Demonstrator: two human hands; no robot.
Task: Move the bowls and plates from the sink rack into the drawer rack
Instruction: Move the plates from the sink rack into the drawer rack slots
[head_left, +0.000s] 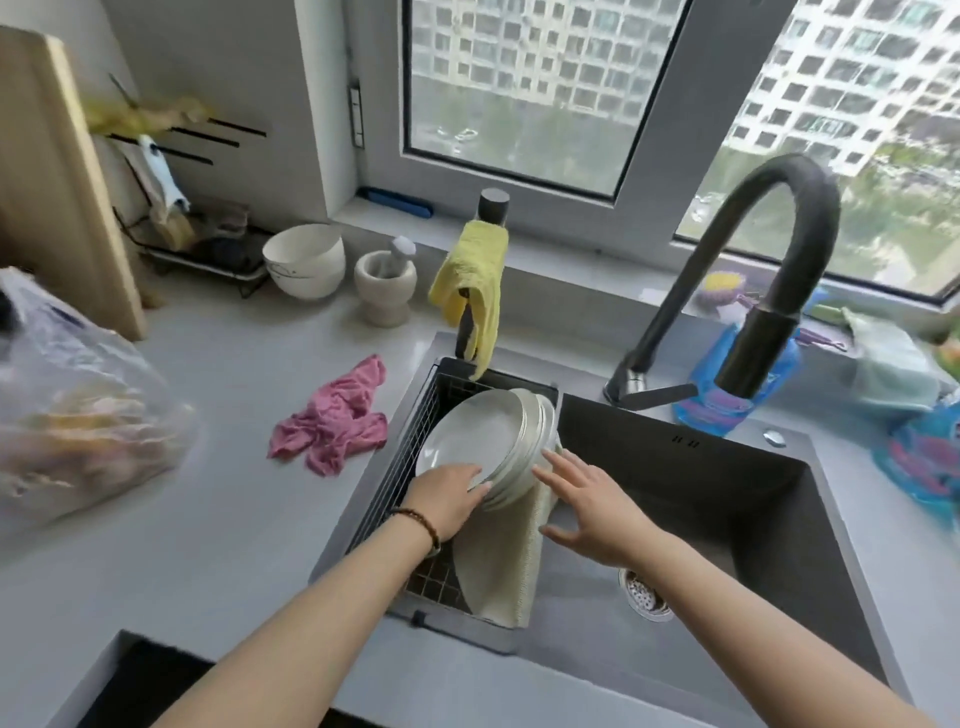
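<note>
Left hand (447, 501) fingers gripping stacked plates (485, 441) in sink rack (410, 467) (tilted), right hand (592, 506) fingers spread

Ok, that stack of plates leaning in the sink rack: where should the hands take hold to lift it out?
Grip the stack of plates by its near lower rim, one hand per side, coming from the front. The plates lean on edge, faces up-left, so the rims are the exposed part. The left hand already rests on the front plate's lower edge; the right hand is open by the back edge, contact unclear.
</note>
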